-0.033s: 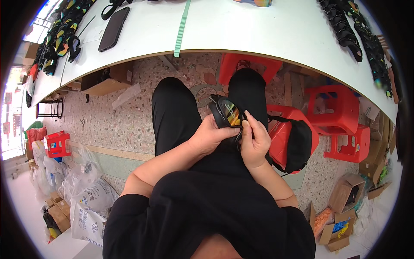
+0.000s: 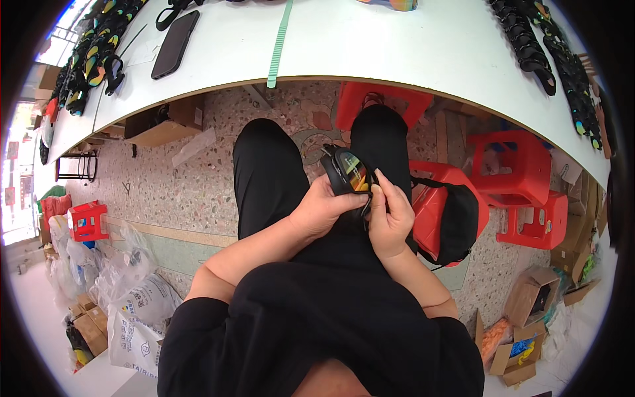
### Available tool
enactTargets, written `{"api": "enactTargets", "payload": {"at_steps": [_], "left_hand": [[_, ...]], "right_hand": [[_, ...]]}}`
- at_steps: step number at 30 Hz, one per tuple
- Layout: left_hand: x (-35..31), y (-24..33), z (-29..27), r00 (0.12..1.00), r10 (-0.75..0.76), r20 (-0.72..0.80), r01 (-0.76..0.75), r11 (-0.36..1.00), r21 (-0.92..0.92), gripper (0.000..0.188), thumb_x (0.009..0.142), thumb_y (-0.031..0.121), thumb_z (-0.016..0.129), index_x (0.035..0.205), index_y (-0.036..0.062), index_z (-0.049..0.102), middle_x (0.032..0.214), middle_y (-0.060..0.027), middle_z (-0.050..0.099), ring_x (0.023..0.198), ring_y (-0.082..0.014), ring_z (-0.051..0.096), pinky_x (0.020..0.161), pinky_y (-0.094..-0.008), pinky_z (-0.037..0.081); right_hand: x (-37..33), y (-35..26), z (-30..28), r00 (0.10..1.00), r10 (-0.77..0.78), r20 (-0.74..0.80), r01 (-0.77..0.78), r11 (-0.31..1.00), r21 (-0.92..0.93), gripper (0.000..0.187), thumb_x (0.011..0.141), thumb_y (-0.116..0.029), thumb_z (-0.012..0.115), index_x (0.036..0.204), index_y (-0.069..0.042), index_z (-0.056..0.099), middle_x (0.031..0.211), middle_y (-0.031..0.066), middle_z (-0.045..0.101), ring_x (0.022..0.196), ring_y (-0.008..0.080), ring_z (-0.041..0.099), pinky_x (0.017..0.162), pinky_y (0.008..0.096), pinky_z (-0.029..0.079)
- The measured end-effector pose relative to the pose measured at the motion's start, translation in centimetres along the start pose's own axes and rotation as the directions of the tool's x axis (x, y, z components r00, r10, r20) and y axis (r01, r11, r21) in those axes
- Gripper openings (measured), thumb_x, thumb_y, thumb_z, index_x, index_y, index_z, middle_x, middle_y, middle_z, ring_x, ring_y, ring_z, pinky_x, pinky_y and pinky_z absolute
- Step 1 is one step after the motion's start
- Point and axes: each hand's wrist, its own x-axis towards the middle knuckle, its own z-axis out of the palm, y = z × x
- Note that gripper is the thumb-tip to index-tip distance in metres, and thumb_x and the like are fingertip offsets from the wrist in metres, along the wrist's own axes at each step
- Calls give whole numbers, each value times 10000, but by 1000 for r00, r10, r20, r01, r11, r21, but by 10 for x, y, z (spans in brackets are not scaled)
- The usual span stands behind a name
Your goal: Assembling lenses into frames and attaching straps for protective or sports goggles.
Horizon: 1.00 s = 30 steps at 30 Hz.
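Observation:
Above my lap I hold a pair of black goggles (image 2: pixel 350 173) with a mirrored lens that shines yellow, orange and green. My left hand (image 2: pixel 324 206) is closed round the lower left side, with the thumb along the bottom edge. At the lower right end of the frame, my right hand (image 2: pixel 391 215) pinches with thumb and fingertips. A dark strap-like piece hangs below, between the hands. What lies right under my right fingertips is too small to make out.
A white table (image 2: pixel 383 46) spans the front, bearing a phone (image 2: pixel 175 45), a green strip (image 2: pixel 279 49) and rows of dark goggles (image 2: pixel 99 56) at both sides. Red stools (image 2: pixel 509 165) and a black bag (image 2: pixel 458 221) stand right; plastic sacks (image 2: pixel 142 311) lie left.

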Motion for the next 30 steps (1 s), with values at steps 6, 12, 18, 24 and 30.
{"api": "enactTargets", "payload": {"at_steps": [6,12,18,24,30], "left_hand": [[9,13,-8,998,10,56,-7,999,-54,280,846,32,617,1120,-10,579,982,-112,656,907,-209,657,773,-351,566],[15,4,-14,1000,-11,-1,10,983,-184,408,862,88,688,1223,-1,521,1132,-120,628,1028,-224,635,891,-379,539],[6,17,-63,958,-272,93,254,952,171,468,871,-12,663,1317,-24,523,1304,-116,577,1210,-195,562,1060,-342,426],[27,28,-41,998,-63,23,42,852,522,384,994,175,567,1316,-24,503,1188,-119,620,1093,-192,613,972,-318,464],[35,-1,20,996,-77,45,11,615,788,649,879,334,725,1344,-26,450,1111,-259,639,1050,-322,657,878,-383,510]], "right_hand": [[-8,3,4,796,468,383,-597,511,618,192,965,-36,564,1146,-17,501,944,45,599,801,102,594,749,244,510],[-4,9,-7,662,497,561,-707,167,687,118,971,-93,581,1062,-50,520,965,56,620,808,142,629,731,305,553],[30,54,-53,732,545,409,-673,487,557,192,868,-59,712,1028,-35,607,893,14,617,773,101,612,639,271,560],[118,74,-80,464,241,852,-579,811,86,201,742,-96,821,896,-16,719,724,-6,661,652,53,594,573,211,466],[154,69,-50,323,176,930,-464,886,-6,158,731,-41,808,865,-18,730,788,-10,661,674,46,565,611,207,453]]}}
